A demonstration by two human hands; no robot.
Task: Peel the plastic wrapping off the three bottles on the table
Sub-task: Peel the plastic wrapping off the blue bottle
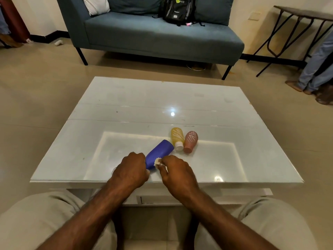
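Note:
A blue bottle [159,152] lies tilted on the white glossy table [126,109], its lower end hidden between my hands. My left hand [130,170] is closed around that lower end. My right hand [177,171] pinches a small crumpled whitish piece of wrapping [158,161] against the bottle's side. Just beyond, a yellow bottle [177,137] with a white cap and a pinkish-brown bottle [191,141] lie side by side, both crossed by thin white lines of wrapping, caps pointing toward me.
A blue sofa [153,37] with a black backpack [177,10] stands behind the table. A dark folding side table [302,15] is at the right wall, with a person's legs [313,69] beside it. My knees sit under the table's near edge.

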